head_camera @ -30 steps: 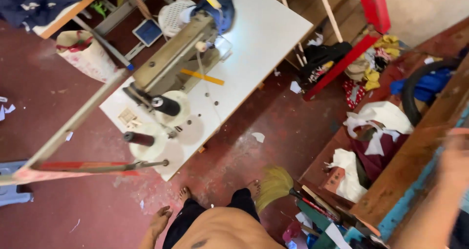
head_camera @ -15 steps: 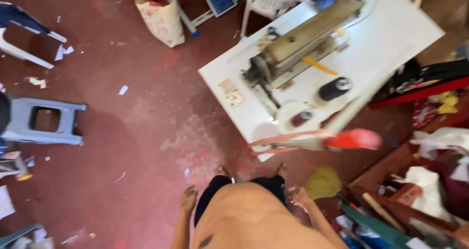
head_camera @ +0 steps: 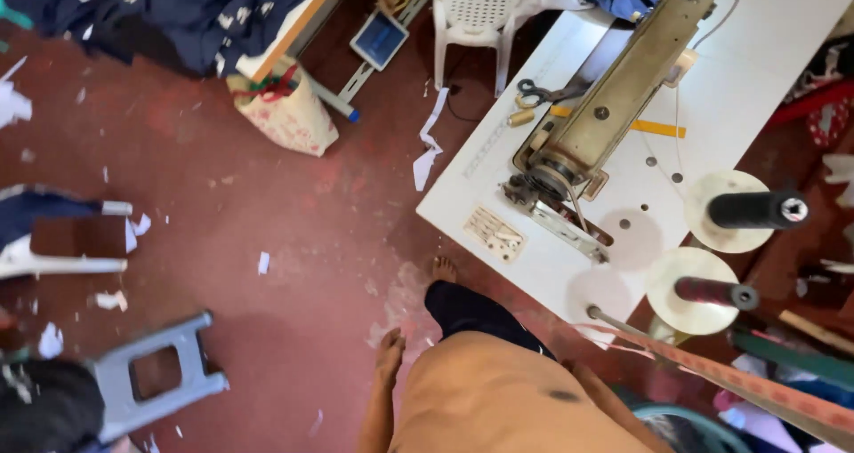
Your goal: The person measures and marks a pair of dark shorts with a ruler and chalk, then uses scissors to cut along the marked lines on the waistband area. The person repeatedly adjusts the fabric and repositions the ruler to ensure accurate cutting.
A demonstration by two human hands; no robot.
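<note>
Sewing machine (head_camera: pixel 614 106) on white table (head_camera: pixel 756 71) (scissors (head_camera: pixel 538 91) beside).

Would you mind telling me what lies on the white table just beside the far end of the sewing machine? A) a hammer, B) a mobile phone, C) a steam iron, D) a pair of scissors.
D: a pair of scissors with dark handles lies on the white table, just left of the sewing machine and near a yellow ruler.
</note>
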